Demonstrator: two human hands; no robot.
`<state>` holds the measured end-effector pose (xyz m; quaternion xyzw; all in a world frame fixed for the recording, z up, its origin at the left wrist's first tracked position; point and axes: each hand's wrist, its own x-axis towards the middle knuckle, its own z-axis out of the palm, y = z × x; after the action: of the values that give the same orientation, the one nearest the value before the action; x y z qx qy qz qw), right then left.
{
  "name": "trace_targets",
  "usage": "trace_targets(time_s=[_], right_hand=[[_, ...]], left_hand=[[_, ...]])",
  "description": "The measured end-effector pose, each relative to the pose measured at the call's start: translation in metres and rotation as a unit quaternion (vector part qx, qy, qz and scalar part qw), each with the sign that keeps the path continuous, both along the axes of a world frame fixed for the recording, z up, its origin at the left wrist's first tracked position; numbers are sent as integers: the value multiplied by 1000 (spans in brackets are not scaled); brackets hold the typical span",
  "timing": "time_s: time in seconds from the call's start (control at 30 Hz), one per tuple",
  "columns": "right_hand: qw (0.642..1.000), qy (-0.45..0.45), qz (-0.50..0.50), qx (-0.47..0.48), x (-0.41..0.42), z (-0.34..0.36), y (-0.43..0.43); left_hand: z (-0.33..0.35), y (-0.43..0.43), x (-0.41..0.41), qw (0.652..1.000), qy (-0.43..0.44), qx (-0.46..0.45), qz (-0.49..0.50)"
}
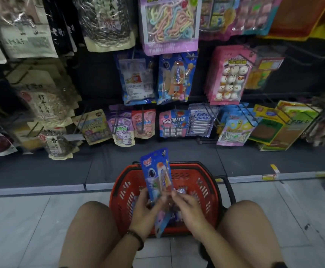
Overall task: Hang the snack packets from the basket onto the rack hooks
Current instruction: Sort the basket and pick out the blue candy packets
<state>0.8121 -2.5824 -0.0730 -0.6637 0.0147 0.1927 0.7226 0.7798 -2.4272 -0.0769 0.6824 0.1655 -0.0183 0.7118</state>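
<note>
A blue snack packet [156,174] with an astronaut and a rocket print stands upright over the red basket [202,192]. My left hand [145,212] grips its lower left side. My right hand [186,206] pinches its lower right edge. A second blue packet [162,222] hangs below my hands, tilted toward me. More packets lie in the basket, mostly hidden behind my hands. On the rack, matching blue packets [175,78] hang from a hook in the middle row, straight ahead.
The rack is packed with hanging snack bags: a pink marshmallow packet [230,74], rainbow candy [169,24], seed bags [47,105] at left. A dark base shelf [61,167] runs under the rack. My knees flank the basket on the white tiled floor [22,219].
</note>
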Motion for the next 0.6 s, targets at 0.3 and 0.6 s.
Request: trace_targets(time_s=[0.3, 0.6], right_hand=[[984, -59, -111, -130, 30, -5, -13], [988, -77, -113, -77, 70, 30, -29]], left_hand=[[17, 22, 7, 984, 101, -143, 20], [63, 27, 45, 995, 31, -92, -21]])
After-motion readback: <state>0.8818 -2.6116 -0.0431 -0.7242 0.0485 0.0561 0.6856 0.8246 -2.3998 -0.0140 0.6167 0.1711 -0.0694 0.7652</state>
